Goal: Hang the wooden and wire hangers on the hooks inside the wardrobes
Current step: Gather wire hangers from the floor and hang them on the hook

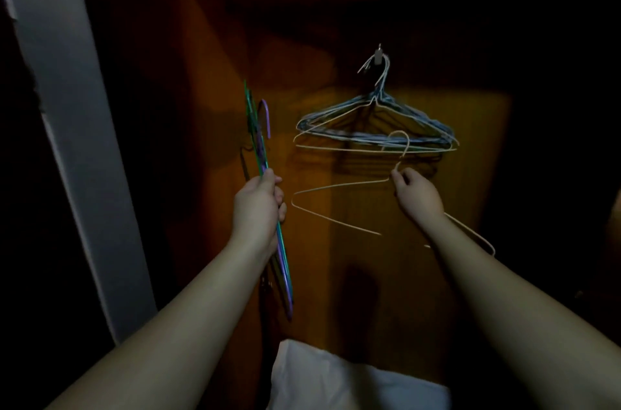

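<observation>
Inside a dim wooden wardrobe, a small metal hook [379, 56] on the back panel carries several wire hangers [376, 127], grey-blue ones and a cream one. My right hand [418, 194] pinches the neck of a cream wire hanger [339, 189] just below that bunch; its hook curves up in front of the hung hangers. My left hand [260, 204] grips a bundle of green and purple wire hangers [260, 147], held edge-on and nearly upright, to the left of the hook.
The wardrobe's orange-brown back panel [336, 258] fills the middle. A pale door edge or frame [67, 107] runs down the left side. White cloth [353, 382] lies at the bottom centre. The surroundings are dark.
</observation>
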Demonstrator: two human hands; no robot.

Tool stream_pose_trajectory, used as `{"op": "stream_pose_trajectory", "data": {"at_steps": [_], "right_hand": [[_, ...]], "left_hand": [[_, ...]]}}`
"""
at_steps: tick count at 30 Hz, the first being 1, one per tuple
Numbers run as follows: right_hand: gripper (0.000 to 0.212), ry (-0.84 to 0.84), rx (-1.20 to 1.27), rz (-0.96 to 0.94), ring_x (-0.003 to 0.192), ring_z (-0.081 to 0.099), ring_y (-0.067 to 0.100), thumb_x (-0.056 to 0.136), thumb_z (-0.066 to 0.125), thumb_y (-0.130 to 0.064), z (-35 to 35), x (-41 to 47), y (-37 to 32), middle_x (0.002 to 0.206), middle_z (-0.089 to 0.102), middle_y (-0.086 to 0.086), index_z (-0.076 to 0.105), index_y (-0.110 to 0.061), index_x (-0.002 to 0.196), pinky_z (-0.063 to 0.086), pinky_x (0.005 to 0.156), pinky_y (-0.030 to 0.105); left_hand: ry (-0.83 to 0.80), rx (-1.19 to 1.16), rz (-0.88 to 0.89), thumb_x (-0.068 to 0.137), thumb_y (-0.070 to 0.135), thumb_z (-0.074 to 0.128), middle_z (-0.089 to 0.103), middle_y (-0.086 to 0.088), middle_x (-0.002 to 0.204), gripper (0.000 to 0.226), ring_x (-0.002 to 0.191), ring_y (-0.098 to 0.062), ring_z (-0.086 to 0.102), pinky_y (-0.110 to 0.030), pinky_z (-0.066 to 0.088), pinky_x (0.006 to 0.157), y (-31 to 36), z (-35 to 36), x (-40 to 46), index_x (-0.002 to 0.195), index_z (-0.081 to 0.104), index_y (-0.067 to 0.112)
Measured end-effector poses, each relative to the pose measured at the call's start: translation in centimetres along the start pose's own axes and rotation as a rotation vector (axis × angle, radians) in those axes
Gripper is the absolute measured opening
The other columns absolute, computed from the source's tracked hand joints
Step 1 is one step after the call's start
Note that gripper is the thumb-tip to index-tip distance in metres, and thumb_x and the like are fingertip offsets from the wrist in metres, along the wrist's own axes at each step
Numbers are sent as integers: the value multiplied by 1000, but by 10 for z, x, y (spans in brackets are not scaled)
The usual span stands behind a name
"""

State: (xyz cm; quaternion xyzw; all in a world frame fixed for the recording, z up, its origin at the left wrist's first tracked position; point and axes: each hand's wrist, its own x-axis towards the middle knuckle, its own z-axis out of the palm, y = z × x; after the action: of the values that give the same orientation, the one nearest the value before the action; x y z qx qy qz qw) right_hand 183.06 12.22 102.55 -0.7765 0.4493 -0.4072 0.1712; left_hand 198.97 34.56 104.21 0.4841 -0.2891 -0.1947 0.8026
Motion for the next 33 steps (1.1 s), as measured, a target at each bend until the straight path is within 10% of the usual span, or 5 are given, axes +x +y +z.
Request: {"op": "stream_pose_trajectory", "data": {"at_steps": [33], "right_hand": [[35, 147, 210, -134, 67, 56, 16, 102, 42, -41, -33, 203, -71, 81, 62, 1, 63, -15, 113, 38, 52, 28]], "left_hand": [[-15, -35, 240, 105, 25, 41, 40, 3, 56, 26, 43, -10, 35, -18, 28, 38, 14, 99, 111, 86, 56, 13]]}}
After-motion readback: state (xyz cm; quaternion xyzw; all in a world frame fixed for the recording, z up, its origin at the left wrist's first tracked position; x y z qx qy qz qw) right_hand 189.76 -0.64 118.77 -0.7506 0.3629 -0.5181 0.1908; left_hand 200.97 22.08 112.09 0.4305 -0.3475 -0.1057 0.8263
